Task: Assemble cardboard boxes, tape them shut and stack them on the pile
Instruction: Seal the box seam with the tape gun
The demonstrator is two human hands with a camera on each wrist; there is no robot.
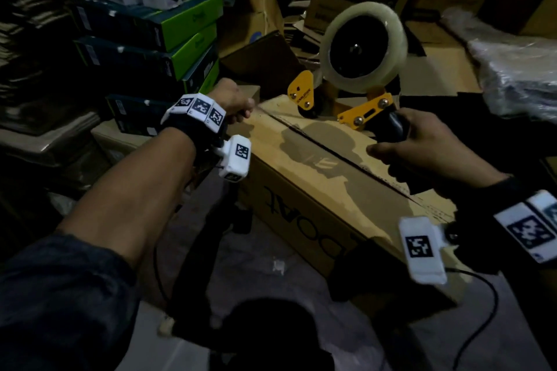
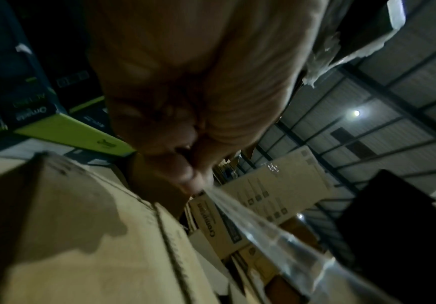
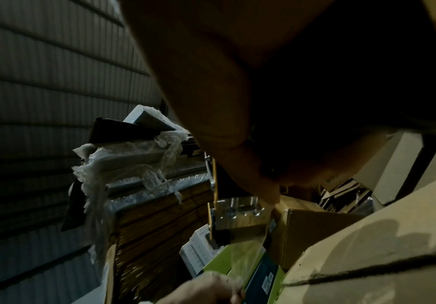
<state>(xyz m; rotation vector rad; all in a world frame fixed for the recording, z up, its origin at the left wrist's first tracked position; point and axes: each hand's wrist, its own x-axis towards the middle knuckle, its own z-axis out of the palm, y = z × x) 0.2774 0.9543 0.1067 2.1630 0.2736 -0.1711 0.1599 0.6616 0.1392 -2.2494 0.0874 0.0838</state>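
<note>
Stacked cartons crowd the dim storeroom; on the cardboard box (image 1: pixel 316 166), the tape dispenser (image 1: pixel 358 69) is gripped by the right hand (image 1: pixel 428 147), tape end (image 2: pixel 237 207) pinched by the left hand (image 1: pixel 233 101).

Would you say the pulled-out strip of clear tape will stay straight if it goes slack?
Probably not. The tape strip looks thin and wrinkled, so likely floppy and clingy. It seems taut only because the left hand pinches its end while the right hand holds the dispenser.
</note>
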